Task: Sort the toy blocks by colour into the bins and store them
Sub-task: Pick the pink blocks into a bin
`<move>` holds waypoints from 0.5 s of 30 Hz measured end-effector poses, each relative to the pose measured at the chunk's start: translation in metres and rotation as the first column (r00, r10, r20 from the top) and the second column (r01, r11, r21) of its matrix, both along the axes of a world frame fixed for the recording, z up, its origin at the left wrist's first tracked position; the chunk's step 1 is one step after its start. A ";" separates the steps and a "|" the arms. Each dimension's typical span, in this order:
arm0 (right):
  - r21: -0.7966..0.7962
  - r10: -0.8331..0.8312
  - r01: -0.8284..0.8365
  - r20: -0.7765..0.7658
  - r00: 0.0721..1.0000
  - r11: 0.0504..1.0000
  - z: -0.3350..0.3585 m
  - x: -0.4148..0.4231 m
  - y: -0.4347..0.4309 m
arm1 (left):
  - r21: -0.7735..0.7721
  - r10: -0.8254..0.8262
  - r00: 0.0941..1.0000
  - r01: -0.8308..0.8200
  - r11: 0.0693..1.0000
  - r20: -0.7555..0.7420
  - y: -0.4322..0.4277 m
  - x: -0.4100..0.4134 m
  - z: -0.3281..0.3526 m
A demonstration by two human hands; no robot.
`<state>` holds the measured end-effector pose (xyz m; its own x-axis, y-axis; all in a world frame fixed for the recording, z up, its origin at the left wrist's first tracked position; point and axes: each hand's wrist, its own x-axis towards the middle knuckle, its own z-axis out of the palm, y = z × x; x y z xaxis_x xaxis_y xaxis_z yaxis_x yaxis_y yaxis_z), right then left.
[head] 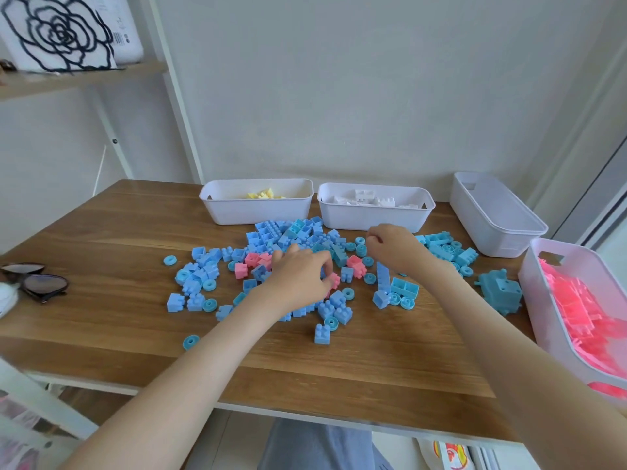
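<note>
Several blue blocks [268,232] and blue wheels lie scattered across the middle of the wooden table [112,232], with a few pink blocks [251,261] among them. My left hand [298,276] reaches into the pile and pinches a pink block [334,280] between its fingertips. Further back, my right hand [393,247] hovers over the pile with its fingers curled; whether it holds anything is hidden. A pink block [356,264] lies just left of it. White bins stand behind: one with yellow blocks [258,212], one with white blocks [373,217], one with nothing visible inside [492,225]. A bin of pink blocks [549,300] stands right.
Dark sunglasses [37,281] lie near the table's left edge. A shelf frame [176,106] rises at the back left, carrying a white bag with a black rose print [64,32]. A large blue assembled piece [502,291] sits beside the pink bin.
</note>
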<state>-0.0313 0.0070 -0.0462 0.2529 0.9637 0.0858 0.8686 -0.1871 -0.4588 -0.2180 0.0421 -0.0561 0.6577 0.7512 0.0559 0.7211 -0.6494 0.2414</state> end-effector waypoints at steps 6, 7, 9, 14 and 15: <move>0.035 0.096 -0.096 -0.007 0.995 0.995 -0.004 -0.012 -0.007 | -0.002 -0.034 0.998 0.034 0.999 -0.052 -0.006 0.004 0.000; -0.002 0.118 -0.118 0.030 0.993 0.993 -0.005 -0.011 -0.007 | -0.005 -0.035 0.997 0.035 0.999 -0.062 -0.007 0.004 0.000; -0.135 0.172 -0.161 0.071 0.983 0.978 -0.007 -0.011 -0.008 | -0.021 -0.043 0.997 0.042 0.999 -0.064 -0.008 0.003 0.000; -0.315 0.269 -0.208 0.166 0.949 0.926 -0.001 -0.018 -0.013 | -0.076 -0.053 0.998 0.052 0.996 -0.024 -0.006 0.001 0.000; -0.314 0.271 -0.202 0.193 0.943 0.928 -0.001 -0.019 -0.013 | -0.072 -0.050 0.998 0.048 0.996 -0.035 -0.005 0.003 0.000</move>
